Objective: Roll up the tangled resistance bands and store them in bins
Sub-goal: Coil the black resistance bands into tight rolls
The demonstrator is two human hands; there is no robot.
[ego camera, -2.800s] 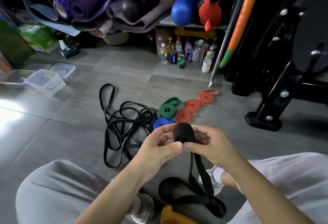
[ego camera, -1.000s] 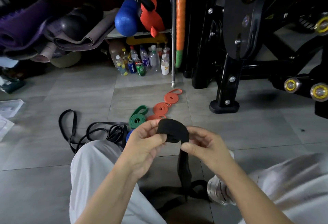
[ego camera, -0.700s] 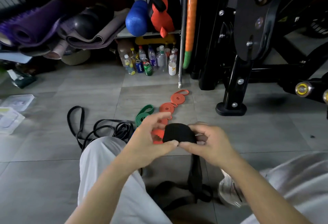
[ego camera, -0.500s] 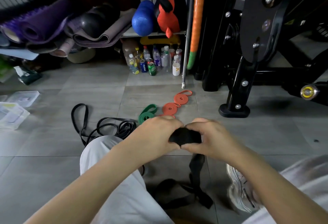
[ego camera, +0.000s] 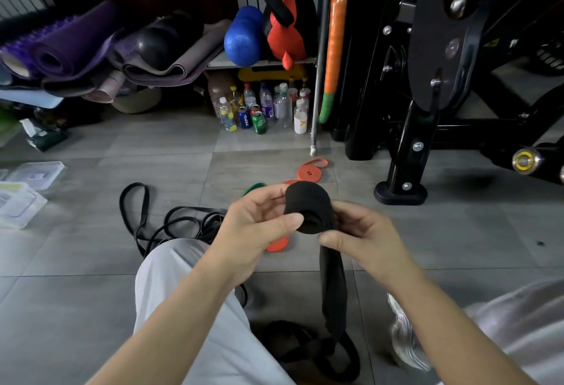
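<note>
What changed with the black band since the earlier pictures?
The black roll has grown thicker, and its end now faces the camera. The left hand and right hand still hold it, its tail still hangs down, and the tangled bands on the floor lie as before.

We see loose, pale grey trousers (ego camera: 189, 317) covering both legs, the cloth creased over the right thigh; a white-and-grey mesh trainer (ego camera: 406, 345) on one foot; and forearms bare down to the left hand (ego camera: 259, 226) and right hand (ego camera: 363, 241).
</note>
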